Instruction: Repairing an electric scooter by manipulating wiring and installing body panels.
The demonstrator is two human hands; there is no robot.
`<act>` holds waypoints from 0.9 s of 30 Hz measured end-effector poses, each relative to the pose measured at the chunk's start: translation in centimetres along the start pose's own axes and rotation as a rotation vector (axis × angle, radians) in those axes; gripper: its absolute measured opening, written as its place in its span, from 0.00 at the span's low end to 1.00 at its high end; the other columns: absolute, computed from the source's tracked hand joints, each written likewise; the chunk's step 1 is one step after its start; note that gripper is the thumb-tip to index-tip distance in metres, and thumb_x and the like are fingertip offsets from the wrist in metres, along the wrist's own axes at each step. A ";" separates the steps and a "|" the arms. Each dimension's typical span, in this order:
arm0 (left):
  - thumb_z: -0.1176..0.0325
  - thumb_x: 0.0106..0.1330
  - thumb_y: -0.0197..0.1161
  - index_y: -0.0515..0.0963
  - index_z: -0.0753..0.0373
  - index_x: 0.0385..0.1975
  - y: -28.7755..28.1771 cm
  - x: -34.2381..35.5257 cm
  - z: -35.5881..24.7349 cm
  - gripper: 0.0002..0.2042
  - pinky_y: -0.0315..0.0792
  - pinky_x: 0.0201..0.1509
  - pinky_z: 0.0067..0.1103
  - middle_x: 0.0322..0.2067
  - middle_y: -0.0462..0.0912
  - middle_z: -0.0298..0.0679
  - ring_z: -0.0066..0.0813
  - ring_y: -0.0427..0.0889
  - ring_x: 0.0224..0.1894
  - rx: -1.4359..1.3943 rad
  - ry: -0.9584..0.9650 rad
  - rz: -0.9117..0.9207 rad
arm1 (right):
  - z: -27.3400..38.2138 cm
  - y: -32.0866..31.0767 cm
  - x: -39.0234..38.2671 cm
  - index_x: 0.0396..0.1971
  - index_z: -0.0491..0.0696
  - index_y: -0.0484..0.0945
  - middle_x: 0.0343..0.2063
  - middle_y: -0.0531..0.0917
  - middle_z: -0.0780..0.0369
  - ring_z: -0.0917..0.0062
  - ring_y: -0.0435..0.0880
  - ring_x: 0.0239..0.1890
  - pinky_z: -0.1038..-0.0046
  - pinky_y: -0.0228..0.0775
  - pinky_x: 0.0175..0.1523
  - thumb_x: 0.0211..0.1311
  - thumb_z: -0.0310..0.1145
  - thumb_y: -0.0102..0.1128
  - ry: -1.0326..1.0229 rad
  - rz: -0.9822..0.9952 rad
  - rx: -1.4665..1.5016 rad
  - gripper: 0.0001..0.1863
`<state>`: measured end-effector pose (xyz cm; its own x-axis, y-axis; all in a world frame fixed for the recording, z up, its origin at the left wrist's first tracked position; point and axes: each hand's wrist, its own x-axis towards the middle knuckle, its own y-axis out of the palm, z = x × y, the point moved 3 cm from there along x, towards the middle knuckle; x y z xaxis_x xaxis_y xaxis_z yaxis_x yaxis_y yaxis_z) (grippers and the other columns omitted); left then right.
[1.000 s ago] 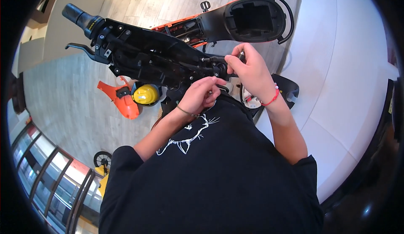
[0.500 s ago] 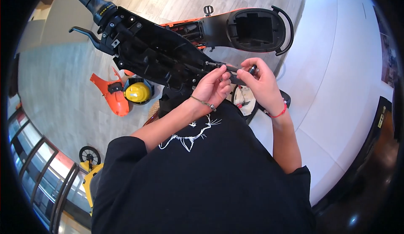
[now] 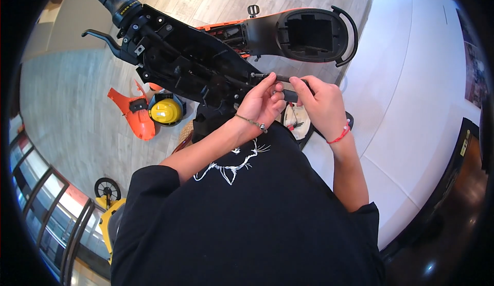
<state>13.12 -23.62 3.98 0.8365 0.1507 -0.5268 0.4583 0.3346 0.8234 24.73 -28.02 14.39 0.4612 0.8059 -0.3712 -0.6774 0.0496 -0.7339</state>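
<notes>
My right hand [image 3: 321,100] is closed round the handle end of a slim dark screwdriver [image 3: 284,78], whose handle is mostly hidden by the fingers. Thumb and fingertips of my left hand [image 3: 261,102] pinch its shaft farther forward. The tool lies nearly level, its tip pointing left at a small metal screw [image 3: 253,75] at the right edge of a black handlebar housing [image 3: 195,49]. I cannot tell whether tip and screw touch. The housing is open toward me, with screws and dark fittings inside. A grip [image 3: 114,2] and a brake lever [image 3: 100,37] extend from its upper left.
Behind it stands the orange-and-black scooter body [image 3: 262,33] with a recessed seat area and rear rail. On the floor at left lie an orange shell piece [image 3: 144,127] and a yellow rounded part [image 3: 165,111]. A yellow wheeled vehicle [image 3: 105,224] is lower left.
My right hand has turned over the handle, so its knuckles now cover the handle end seen before. My left hand has moved slightly, still at the shaft.
</notes>
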 end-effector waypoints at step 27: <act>0.62 0.66 0.58 0.70 0.59 0.28 -0.1 0.4 0.3 0.09 0.59 0.19 0.13 0.20 0.69 0.27 0.13 0.64 0.18 0.087 0.096 -0.093 | 0.1 -0.9 -0.8 0.31 0.41 0.77 0.25 0.79 0.60 0.81 0.75 0.23 0.80 0.66 0.31 0.56 0.34 0.62 -0.203 -0.176 0.097 0.11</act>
<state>13.54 -23.89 3.80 0.7588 0.2123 -0.6158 0.5602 0.2698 0.7832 24.86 -28.66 15.42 0.4589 0.8811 -0.1142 -0.6534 0.2476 -0.7154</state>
